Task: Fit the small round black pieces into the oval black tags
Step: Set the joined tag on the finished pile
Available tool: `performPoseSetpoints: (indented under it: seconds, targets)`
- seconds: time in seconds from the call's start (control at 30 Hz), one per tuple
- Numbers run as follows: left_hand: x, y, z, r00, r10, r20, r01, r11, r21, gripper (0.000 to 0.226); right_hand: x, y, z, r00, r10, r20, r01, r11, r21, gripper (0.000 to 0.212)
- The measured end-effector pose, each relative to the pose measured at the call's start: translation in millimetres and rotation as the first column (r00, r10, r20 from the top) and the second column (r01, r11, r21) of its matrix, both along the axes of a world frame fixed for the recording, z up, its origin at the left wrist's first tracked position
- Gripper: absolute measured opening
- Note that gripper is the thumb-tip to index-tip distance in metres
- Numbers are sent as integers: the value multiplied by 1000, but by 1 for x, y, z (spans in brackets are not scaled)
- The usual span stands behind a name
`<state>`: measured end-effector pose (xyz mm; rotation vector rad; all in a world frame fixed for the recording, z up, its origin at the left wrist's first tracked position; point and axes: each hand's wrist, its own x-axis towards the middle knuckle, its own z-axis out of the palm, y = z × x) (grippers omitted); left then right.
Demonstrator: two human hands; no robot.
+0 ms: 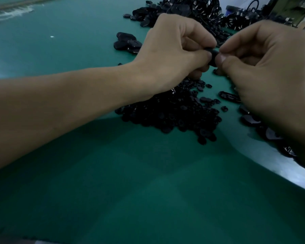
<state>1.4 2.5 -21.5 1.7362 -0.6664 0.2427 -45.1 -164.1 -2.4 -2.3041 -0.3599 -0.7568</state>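
Head | left hand (173,50), right hand (266,67) pinch oval tag (213,56) | mostly hidden

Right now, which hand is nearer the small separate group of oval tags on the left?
Left. The left hand sits just right of the group of oval tags; the right hand is farther right, beyond the left hand.

The left forearm reaches in bare from the left, the right from the lower right. The left hand (169,50) and right hand (268,64) meet knuckles-up, fingers (200,55) curled, thumbs and forefingers pinching one black tag (213,58) between the fingers.
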Motion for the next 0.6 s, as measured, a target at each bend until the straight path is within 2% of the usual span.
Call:
performPoseSetpoints:
  seconds: [0.27,0.37,0.6]
  targets:
    - [-1,-1,0,1000,6,22,-6,1000,13,12,-2,3,2,998,5,-61,0,997,78,28]
    - [-1,-2,-1,996,32,83,-37,997,65,16,-3,5,-1,999,1,-53,6,992,124,29]
    - [-1,-1,-3,964,89,250,-133,977,166,21,-3,9,-3,998,-25,-54,32,992,121,30]
